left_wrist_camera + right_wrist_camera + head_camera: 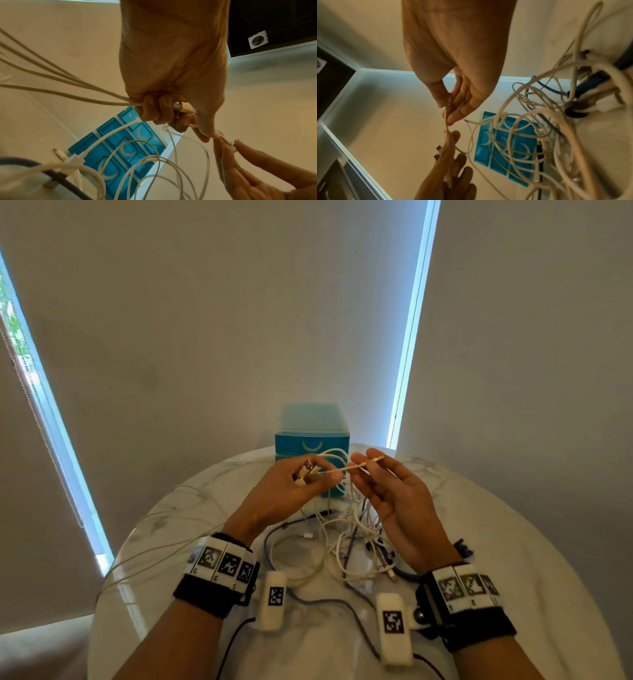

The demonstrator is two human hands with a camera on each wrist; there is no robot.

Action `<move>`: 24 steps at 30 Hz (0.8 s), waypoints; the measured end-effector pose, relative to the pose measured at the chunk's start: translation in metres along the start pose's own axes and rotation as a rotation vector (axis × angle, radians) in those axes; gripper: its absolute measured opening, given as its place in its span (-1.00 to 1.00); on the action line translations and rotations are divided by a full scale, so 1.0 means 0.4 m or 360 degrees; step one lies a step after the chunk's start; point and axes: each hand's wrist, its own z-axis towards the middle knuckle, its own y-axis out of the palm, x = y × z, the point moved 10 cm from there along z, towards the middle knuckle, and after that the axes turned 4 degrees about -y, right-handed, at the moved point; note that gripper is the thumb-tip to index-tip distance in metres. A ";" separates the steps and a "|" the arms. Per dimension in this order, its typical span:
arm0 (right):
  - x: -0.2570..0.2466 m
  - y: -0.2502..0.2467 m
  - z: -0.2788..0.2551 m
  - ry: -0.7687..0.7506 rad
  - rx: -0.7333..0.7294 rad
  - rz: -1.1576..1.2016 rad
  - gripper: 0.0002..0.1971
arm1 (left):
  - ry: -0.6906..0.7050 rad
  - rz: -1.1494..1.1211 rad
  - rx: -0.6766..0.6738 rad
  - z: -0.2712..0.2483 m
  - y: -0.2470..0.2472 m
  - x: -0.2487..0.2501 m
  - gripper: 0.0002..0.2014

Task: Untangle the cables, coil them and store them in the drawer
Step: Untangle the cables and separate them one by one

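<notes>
A white cable (337, 470) end is pinched level between left hand (287, 491) and right hand (390, 494), axis running left-right, tangle (346, 542) hanging to the tabletop (513, 542), closed drawer unit (310, 440) just beyond.

Round white marble-look table (513, 559), glossy, grey veining, fills the near half of the scene. Behind it, plain beige roller blinds (222, 320) cover the far side. Bright daylight strips (409, 337) show at the blind edges, left and right of centre; greenery visible through the far-left gap (8, 313).
</notes>
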 end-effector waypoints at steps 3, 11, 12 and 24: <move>0.009 -0.020 0.000 0.0003 0.0062 -0.0209 -0.64 | 0.0016 0.0049 0.0046 0.000 -0.009 -0.007 -0.83; 0.035 -0.033 -0.004 0.0003 0.0038 -0.0709 -0.76 | -0.0049 0.0152 -0.0211 0.005 0.024 -0.050 -0.87; 0.011 -0.033 -0.002 -0.0099 0.0031 -0.0693 -0.77 | -0.0082 0.0154 -0.0167 0.009 0.014 -0.066 -0.84; 0.000 -0.019 -0.009 -0.0145 -0.0114 -0.0698 -0.62 | -0.0239 -0.0103 0.0495 -0.008 -0.095 -0.063 -0.76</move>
